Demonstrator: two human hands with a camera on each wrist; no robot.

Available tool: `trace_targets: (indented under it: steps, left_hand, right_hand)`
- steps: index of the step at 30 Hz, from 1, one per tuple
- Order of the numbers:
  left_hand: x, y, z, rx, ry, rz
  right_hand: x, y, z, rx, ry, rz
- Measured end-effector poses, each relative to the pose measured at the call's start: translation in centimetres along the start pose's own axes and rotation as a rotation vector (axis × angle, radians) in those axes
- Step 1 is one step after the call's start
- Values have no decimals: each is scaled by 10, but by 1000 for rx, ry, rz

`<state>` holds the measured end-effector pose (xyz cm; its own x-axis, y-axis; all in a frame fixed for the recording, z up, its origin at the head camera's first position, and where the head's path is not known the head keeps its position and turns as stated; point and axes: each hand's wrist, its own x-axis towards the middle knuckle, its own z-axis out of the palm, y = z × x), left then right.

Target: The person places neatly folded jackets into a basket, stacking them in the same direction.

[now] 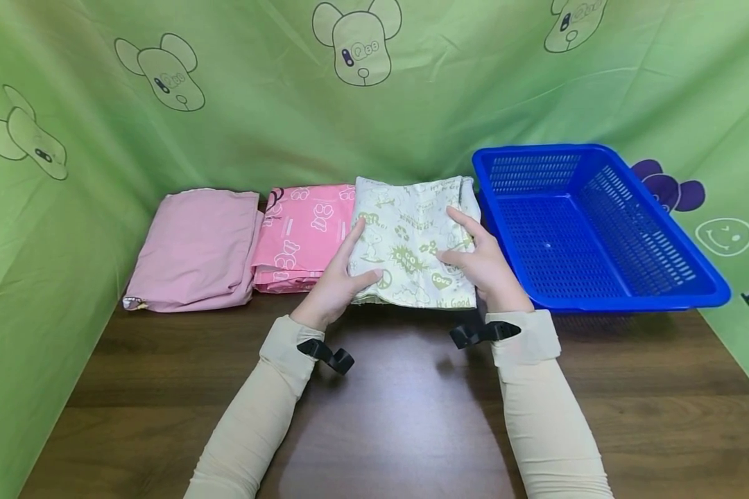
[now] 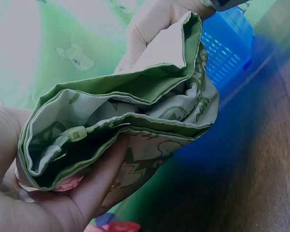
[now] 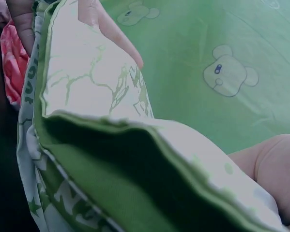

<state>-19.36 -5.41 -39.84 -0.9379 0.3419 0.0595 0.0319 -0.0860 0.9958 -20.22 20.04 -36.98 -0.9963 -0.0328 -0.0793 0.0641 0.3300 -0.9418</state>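
Both hands hold a folded white cloth with green cartoon print (image 1: 412, 232) by its two sides. My left hand (image 1: 336, 283) grips its left edge, thumb on top. At the right edge my right hand (image 1: 488, 266) grips it, with thumb and index finger lying over the print. In the left wrist view, the folded cloth (image 2: 149, 111) shows open layers with green lining and a small pale tab (image 2: 77, 134). Its green lining (image 3: 101, 169) also appears in the right wrist view. The fingers under the cloth are mostly hidden in the head view.
Left of the held cloth lie a folded bright pink printed cloth (image 1: 312, 225) and a folded pale pink cloth (image 1: 193, 249). A blue plastic basket (image 1: 605, 303) stands to the right. Green printed curtain (image 1: 256, 104) hangs behind and beside the brown wooden table (image 1: 399, 416).
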Motion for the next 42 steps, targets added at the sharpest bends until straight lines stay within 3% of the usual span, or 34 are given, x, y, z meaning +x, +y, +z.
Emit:
trace_targets:
  steps: [7,18,22,31,35,42]
  left_hand:
    - [-4,10,1,-32,21,43]
    - [-12,29,7,-146,14,42]
    - [-15,33,9,-140,13,70]
    - [-17,31,15,-187,-10,101]
    - [-18,29,18,-153,-4,121]
    - [-17,25,26,-138,-23,177]
  right_hand:
    - [-5,-11,-7,30,-9,-73]
    - [-12,-18,-16,92,-33,-124]
    - [-14,-21,-19,136,-32,-150]
    - [-19,-26,-26,358,-70,-149]
    - [-22,-25,-32,299,-55,-193]
    - [-26,-27,-41,407,-58,-192]
